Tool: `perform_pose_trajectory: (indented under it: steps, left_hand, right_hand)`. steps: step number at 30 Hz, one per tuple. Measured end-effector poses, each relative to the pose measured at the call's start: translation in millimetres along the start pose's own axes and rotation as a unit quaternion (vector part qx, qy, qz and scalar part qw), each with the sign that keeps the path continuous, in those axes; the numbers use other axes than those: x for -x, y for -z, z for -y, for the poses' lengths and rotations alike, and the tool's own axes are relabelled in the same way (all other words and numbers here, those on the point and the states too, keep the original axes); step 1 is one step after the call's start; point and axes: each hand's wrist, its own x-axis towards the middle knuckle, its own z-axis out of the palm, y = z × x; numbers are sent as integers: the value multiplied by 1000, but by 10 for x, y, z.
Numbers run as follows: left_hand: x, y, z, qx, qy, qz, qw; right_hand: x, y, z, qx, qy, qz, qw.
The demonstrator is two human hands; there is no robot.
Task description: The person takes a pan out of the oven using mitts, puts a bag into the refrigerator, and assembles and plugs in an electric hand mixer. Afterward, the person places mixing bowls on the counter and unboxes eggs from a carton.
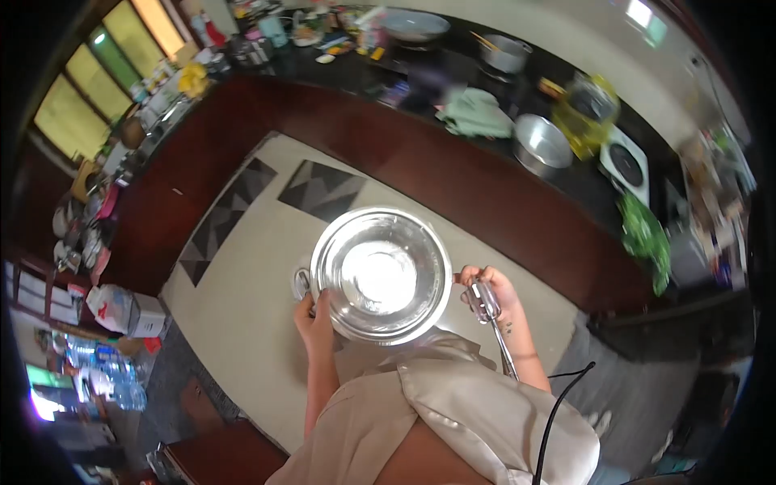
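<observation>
Bordering pale floor (234,323) below the bowl (380,276), dark counters (588,184) hold kitchenware (543,144).

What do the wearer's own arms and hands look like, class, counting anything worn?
The left hand and right hand are both without gloves, and the forearms show bare. The right wrist carries a few small dark marks. The person wears a shiny beige shirt. A thin black cable curves near the right arm.

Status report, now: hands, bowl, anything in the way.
Left hand gripping metal bowl at its rim. Right hand holding shiny utensil beside the bowl. Bright glare inside; nothing seen blocking the opening.
</observation>
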Motion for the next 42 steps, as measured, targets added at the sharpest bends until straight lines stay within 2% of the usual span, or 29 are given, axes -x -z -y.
perform_pose_trajectory:
  steps: [1,3,6,8,10,13,18,20,22,24,25,26,28,32,36,38,40,42]
  left_hand:
    - [-280,21,49,7,35,12,999]
    - [-761,36,110,18,55,-32,998]
    - [-1398,36,48,53,96,-75,991]
    - [-1842,-35,-16,70,121,-105,985]
    - [-2275,-22,155,81,124,-117,982]
    - [-3060,-69,339,122,130,-141,974]
    - [-4581,-38,552,137,207,-82,965]
    - [-5276,-33,634,161,201,-64,964]
    - [-5836,-1,630,159,197,-69,965]
    - [-6385,74,730,167,185,-78,965]
    - [-6715,81,779,184,160,-91,966]
    - [-6992,81,813,184,159,-91,966]
    - [-7562,61,856,181,140,-119,966]
    - [-8731,58,1127,150,94,-179,968]
    - [-9916,-35,1339,145,128,-212,958]
    - [-10423,-99,1380,125,122,-219,960]
    - [-10948,-171,1620,92,101,-205,969]
    - [-11432,-322,1660,89,111,-193,971]
  right_hand:
    - [-464,41,79,30,-1,9,1000]
    - [-1241,76,242,-32,-78,68,994]
    - [-2264,-337,475,-31,-145,100,984]
    - [-2955,-441,632,-45,-159,122,979]
    - [-3585,-484,637,12,-140,132,981]
    - [-4514,-617,644,43,-102,83,990]
    - [-5962,-797,764,58,-103,67,991]
    - [-6536,-937,845,110,-86,1,990]
    - [-7018,-998,871,88,-74,-34,993]
    - [-7472,-935,917,26,-81,-23,996]
    - [-7676,-994,930,60,-48,-82,994]
    - [-7883,-818,999,17,-88,0,996]
    - [-8345,-776,1065,-29,-66,-40,997]
    - [-9509,-857,1530,200,-28,-64,977]
    - [-10947,-1102,2087,325,-10,-77,943]
    - [-11687,-1200,2263,302,5,-58,952]
    - [-12294,-1350,2504,377,-11,-54,924]
    - [-12918,-1363,2694,481,-16,-75,873]
